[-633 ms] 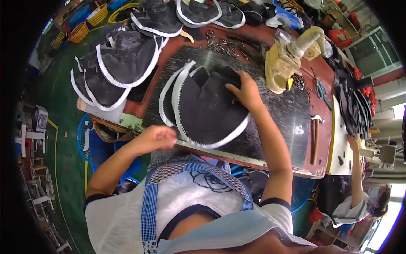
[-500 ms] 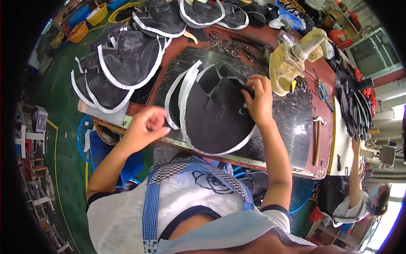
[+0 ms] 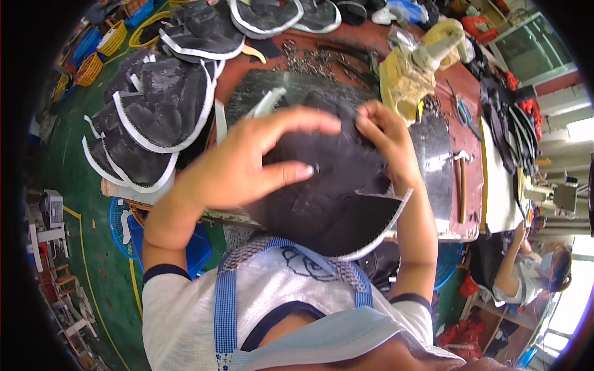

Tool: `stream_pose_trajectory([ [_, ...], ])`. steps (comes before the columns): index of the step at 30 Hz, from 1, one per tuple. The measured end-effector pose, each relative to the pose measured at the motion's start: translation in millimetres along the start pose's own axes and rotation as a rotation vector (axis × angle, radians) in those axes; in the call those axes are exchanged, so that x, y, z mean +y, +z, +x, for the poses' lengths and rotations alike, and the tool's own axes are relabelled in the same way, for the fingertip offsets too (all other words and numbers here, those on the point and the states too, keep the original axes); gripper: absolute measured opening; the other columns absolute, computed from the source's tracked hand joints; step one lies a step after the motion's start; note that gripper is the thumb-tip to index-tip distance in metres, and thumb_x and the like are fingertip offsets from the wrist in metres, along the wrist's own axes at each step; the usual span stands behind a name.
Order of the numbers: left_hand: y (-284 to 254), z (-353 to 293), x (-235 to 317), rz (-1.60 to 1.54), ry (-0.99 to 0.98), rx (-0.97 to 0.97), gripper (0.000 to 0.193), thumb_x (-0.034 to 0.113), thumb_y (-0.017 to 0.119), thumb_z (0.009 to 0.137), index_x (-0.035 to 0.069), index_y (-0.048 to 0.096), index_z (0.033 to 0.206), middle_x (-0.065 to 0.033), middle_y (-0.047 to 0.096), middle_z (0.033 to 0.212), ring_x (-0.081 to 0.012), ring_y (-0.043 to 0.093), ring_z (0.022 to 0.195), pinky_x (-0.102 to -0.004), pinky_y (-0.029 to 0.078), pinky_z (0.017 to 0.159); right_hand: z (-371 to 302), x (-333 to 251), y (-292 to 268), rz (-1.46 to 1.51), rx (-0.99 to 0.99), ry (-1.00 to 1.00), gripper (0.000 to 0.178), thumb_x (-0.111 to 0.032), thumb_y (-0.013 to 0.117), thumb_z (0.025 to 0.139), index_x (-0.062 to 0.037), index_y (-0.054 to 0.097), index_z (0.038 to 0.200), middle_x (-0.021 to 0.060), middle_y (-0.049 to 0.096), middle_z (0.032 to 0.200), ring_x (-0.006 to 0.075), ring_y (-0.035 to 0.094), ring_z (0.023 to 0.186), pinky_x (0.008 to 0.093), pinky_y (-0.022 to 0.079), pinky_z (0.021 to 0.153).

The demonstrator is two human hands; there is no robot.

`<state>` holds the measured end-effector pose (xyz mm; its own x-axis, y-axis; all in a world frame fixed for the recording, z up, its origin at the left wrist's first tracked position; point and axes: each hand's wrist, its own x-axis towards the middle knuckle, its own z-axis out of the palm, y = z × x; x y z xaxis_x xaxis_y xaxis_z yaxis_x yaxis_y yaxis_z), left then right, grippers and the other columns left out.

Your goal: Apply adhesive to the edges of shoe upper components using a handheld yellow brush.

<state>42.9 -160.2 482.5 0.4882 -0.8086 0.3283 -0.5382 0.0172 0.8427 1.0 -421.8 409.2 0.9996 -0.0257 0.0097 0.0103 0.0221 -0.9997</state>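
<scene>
A black, curved piece with white edging, resembling a shoe upper [image 3: 328, 210], is held up between my forearms. My right hand [image 3: 391, 141] pinches its far right edge between thumb and fingers. Over its left part reaches my left hand [image 3: 244, 161], thumb and fingers spread apart, gripping nothing that I can see. Another white-edged strip [image 3: 270, 101] shows behind my left hand, mostly covered. Beneath lies a scratched metal plate [image 3: 437, 179] on the red-topped table.
Several similar black uppers [image 3: 164, 108] are piled at the left, more along the far edge. A yellowish cast stand [image 3: 405, 77], dark metal chain [image 3: 306, 60], blue-handled scissors [image 3: 463, 114] and a hammer [image 3: 462, 188] lie toward the right. Another person [image 3: 523, 272] works at far right.
My left hand has moved from beside the upper to above it. The upper has turned and come nearer to me, my right hand still at its edge. The view has shifted slightly.
</scene>
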Motion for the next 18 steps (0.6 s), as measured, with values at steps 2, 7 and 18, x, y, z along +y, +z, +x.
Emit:
stream_pose_trajectory([
  [2,-4,33,-15,-0.129,-0.098,-0.124,0.055,0.002,0.069,0.077,0.002,0.051,0.129,-0.0104,0.057,0.128,-0.0199,0.054,0.118,-0.0334,0.04,0.102,26,4,4,-0.198,-0.029,0.006,0.015,-0.013,0.064,0.09,0.0002,0.06,0.097,0.0051,0.066,0.083,0.01,0.06,0.078,0.0245,0.047,0.07],
  [7,56,32,-147,0.486,0.009,0.1,0.055,0.009,0.072,0.076,0.01,0.053,0.128,-0.0123,0.056,0.112,-0.0327,0.054,0.107,-0.0398,0.044,0.092,45,63,-69,-0.668,0.632,-0.118,0.021,-0.021,0.067,0.087,-0.0005,0.065,0.087,0.0139,0.066,0.081,0.0218,0.063,0.072,0.0346,0.05,0.066],
  [18,84,13,-123,0.719,0.09,-0.156,0.062,0.045,0.061,0.086,0.003,0.051,0.13,-0.0109,0.047,0.141,-0.0286,0.036,0.136,-0.0466,0.022,0.115,64,80,-238,0.062,0.472,0.183,0.026,-0.028,0.07,0.088,-0.0045,0.06,0.08,0.0006,0.057,0.065,0.005,0.046,0.047,0.0198,0.031,0.039],
])
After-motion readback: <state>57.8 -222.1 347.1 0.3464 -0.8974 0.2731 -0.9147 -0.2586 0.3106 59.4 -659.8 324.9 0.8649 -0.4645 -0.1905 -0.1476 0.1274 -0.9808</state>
